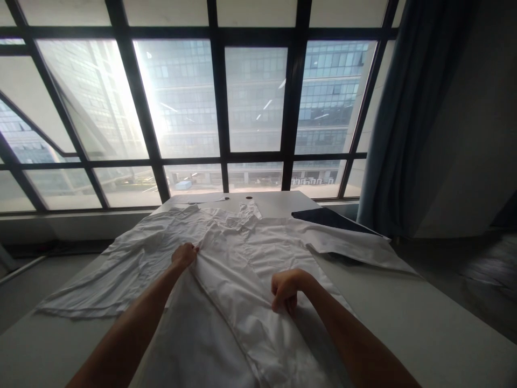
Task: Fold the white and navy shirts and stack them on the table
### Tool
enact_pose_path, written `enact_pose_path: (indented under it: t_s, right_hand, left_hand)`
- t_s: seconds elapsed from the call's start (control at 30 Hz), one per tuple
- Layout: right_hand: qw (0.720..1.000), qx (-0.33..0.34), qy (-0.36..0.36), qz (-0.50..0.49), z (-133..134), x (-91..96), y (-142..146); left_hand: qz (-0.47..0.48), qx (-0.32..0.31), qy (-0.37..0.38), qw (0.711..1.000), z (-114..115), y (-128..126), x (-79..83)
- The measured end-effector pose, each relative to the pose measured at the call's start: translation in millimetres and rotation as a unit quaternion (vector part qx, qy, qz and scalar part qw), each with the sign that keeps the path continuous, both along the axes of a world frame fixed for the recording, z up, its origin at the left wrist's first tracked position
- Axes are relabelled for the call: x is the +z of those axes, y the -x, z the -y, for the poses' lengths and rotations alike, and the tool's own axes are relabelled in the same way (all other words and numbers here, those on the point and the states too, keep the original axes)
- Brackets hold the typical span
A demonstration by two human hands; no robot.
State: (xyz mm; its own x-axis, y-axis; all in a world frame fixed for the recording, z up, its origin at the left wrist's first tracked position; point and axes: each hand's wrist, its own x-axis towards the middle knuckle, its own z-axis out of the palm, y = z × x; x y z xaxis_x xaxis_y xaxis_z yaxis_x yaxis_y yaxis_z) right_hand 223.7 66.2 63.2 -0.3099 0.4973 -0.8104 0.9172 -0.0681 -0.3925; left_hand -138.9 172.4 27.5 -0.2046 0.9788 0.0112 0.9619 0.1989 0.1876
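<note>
A white button shirt (238, 253) lies spread front-up on a pale table (436, 328), collar toward the window and sleeves out to both sides. My left hand (183, 256) is closed on the shirt's front edge near the chest. Closer to me, my right hand (286, 291) is curled into a pinch on the same front panel, lower down the shirt. Between the two hands the fabric is pulled into a fold.
A dark flat sheet (329, 218) lies on the table at the back right, partly under the right sleeve. Large windows (254, 102) stand behind the table, and a grey curtain (407, 124) hangs at the right. The table's far edge has two small round holes.
</note>
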Motion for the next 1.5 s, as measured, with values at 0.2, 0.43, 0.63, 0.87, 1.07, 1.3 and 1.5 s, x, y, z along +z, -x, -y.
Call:
enact_pose_path:
  t_s: [0.2, 0.43, 0.63, 0.87, 1.07, 1.3, 1.5]
  right_hand:
    - [0.959, -0.001, -0.281, -0.035, 5, 13.7, 7]
    - [0.795, 0.095, -0.559, -0.217, 4, -29.7, 44]
    - [0.847, 0.147, -0.477, -0.183, 4, -51.4, 46]
    - [0.853, 0.152, -0.467, -0.178, 5, -45.8, 44]
    - [0.844, 0.145, -0.483, -0.183, 8, -46.5, 44]
    - [0.842, 0.151, -0.486, -0.181, 13, -43.6, 41]
    - [0.84, 0.186, -0.48, -0.172, 19, -36.4, 43]
  left_hand:
    - [-0.079, -0.092, -0.114, 0.986, -3, -31, -0.7]
    - [-0.082, -0.227, -0.056, 0.969, -63, -57, -10.8]
    - [-0.071, -0.234, 0.02, 0.969, -101, -47, -27.9]
    - [-0.069, -0.222, -0.01, 0.972, -98, -53, -34.0]
    - [-0.092, -0.191, -0.089, 0.973, -67, -77, -17.0]
    - [-0.047, -0.315, -0.064, 0.946, 35, -62, -44.4]
    - [-0.036, -0.316, -0.063, 0.946, 60, -51, -47.9]
